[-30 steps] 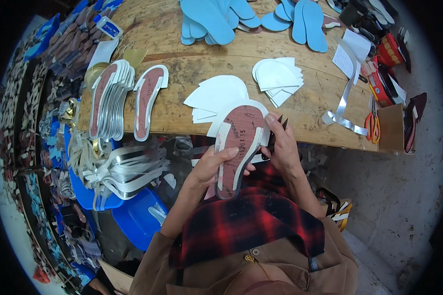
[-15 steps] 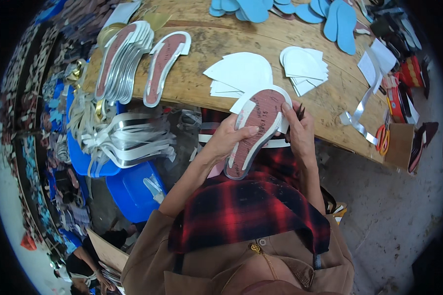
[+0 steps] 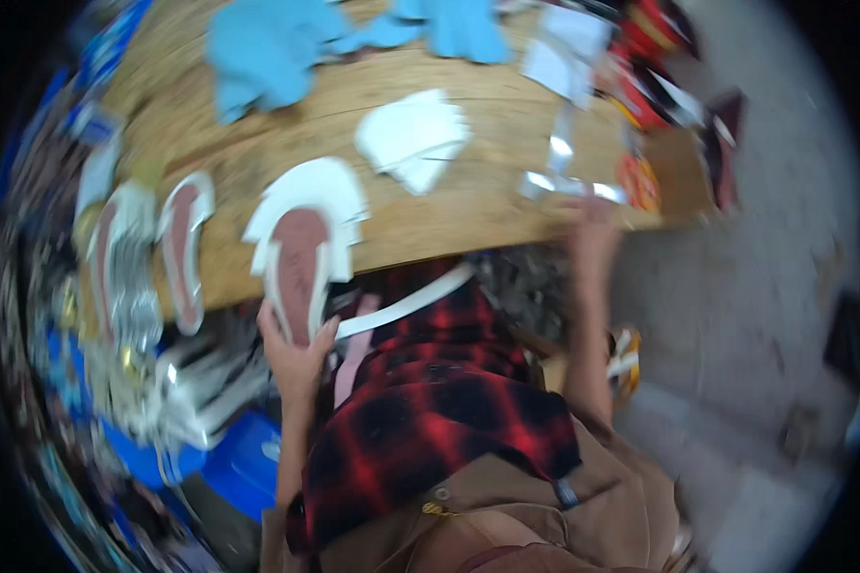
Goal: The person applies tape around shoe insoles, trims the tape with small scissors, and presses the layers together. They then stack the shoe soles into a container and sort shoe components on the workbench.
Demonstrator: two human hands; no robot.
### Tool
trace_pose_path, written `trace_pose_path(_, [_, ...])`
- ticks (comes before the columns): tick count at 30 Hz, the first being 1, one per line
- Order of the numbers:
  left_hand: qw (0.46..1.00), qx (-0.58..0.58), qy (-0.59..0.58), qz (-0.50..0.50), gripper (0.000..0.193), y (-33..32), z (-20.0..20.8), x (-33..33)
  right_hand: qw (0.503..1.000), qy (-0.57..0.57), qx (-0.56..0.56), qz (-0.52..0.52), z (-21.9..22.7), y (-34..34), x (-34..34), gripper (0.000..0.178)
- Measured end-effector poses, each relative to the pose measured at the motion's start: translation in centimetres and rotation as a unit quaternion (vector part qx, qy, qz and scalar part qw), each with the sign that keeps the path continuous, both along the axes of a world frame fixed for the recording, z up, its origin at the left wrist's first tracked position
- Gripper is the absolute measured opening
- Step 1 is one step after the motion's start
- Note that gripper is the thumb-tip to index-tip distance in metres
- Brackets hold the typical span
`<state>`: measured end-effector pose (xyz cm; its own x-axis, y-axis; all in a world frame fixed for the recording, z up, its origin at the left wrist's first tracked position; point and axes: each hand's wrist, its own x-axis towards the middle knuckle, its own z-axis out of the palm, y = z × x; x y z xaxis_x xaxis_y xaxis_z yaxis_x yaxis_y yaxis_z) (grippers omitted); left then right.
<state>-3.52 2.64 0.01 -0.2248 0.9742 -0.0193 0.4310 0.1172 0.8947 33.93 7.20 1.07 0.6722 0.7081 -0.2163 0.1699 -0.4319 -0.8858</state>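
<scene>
My left hand (image 3: 298,349) grips the heel end of a shoe insole (image 3: 299,253), dark red with a white rim, thumb on one edge and fingers on the other. Its wide end overlaps a fanned stack of white half-round pieces (image 3: 330,181) at the table's front edge. From beside the insole a white strip (image 3: 406,307) curves off to the right over my lap. My right hand (image 3: 592,218) is smeared by motion near the table's front right corner. It is nearest to a shiny silver strip (image 3: 545,181) and orange-handled scissors (image 3: 637,181); whether it holds anything cannot be made out.
More insoles (image 3: 186,253) lie at the table's left, beside an overlapping row of them. Another white stack (image 3: 416,138) and blue sole-shaped pieces (image 3: 263,57) lie farther back. A cardboard box (image 3: 678,174) stands at the right corner. Blue bins (image 3: 244,468) are below left.
The view has swung right. My right hand has let go of the insole and moved right to the table corner. My left hand now holds the insole alone, lower on its heel end.
</scene>
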Motion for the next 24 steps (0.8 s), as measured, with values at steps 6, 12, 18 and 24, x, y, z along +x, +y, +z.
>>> trace_pose_path(6, [0.943,0.121,0.308,0.031,0.085,7.6,0.7,-7.6,0.994,-0.097,-0.042,0.030,-5.8,-2.8,23.1,0.027])
trace_pose_path(12, [0.934,0.085,0.330,0.109,0.080,12.0,0.6,-14.9,0.976,-0.131,0.155,-0.080,-8.6,-0.8,19.8,0.020])
trace_pose_path(18, [0.918,0.040,0.384,0.095,0.078,12.8,-2.4,-14.9,0.888,-0.128,0.422,-0.131,7.6,-2.3,10.9,0.012])
trace_pose_path(24, [0.954,0.218,0.206,0.007,0.084,23.8,2.0,-3.3,0.960,-0.180,0.215,-0.013,11.1,-2.1,5.8,0.017])
